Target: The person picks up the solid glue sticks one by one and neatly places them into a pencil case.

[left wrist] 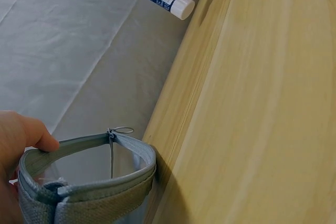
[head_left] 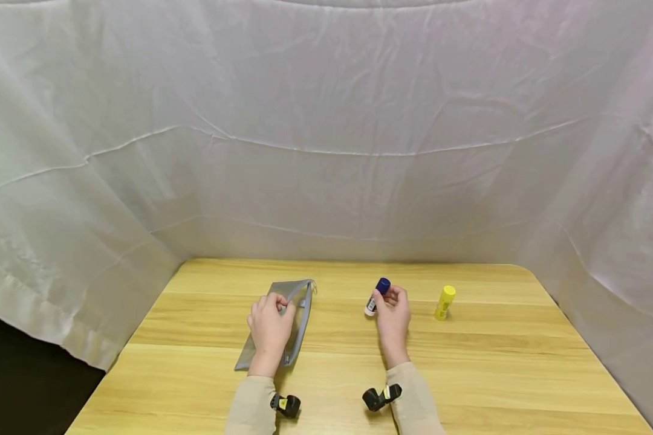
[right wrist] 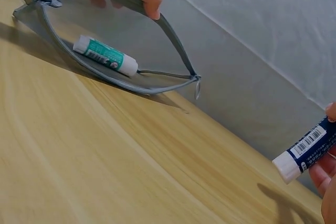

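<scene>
My left hand (head_left: 271, 329) pinches the upper edge of a grey zip pouch (head_left: 303, 326), lifting it so that the mouth gapes toward the right. Through the opening, in the right wrist view, a green-and-white glue stick (right wrist: 106, 56) lies inside the pouch. My right hand (head_left: 393, 320) grips a dark blue glue stick (head_left: 382, 286) between thumb and fingers. It is held tilted above the table, its white end (left wrist: 182, 7) low and pointing toward the pouch's side. A gap of bare table separates it from the pouch mouth.
A yellow glue stick (head_left: 444, 302) stands on the wooden table (head_left: 500, 374), to the right of my right hand. Pale cloth (head_left: 326, 181) hangs around the back and sides of the table. A small black camera is strapped to each sleeve.
</scene>
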`<action>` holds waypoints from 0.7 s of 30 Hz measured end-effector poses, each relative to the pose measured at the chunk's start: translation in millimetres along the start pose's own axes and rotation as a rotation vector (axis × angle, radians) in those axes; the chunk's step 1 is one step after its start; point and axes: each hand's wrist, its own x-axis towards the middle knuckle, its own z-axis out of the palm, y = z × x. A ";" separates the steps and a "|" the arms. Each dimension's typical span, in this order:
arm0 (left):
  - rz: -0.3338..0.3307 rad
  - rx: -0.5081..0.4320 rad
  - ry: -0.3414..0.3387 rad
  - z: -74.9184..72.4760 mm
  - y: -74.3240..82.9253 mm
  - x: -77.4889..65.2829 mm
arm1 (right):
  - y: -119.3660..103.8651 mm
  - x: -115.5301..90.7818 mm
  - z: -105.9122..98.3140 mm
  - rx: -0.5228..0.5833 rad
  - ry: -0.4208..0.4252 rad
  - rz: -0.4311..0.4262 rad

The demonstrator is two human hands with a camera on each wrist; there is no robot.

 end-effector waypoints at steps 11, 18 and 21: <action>-0.004 -0.004 -0.004 -0.6 0.0 0.4 | 0.2 -6.5 8.3 -0.006 -0.035 -0.011; -0.003 -0.003 -0.005 -0.2 -1.0 0.4 | -0.6 -10.0 13.9 -0.005 -0.039 -0.028; -0.002 -0.003 -0.003 -0.2 -0.6 0.7 | -0.6 -11.2 16.1 -0.002 -0.040 -0.028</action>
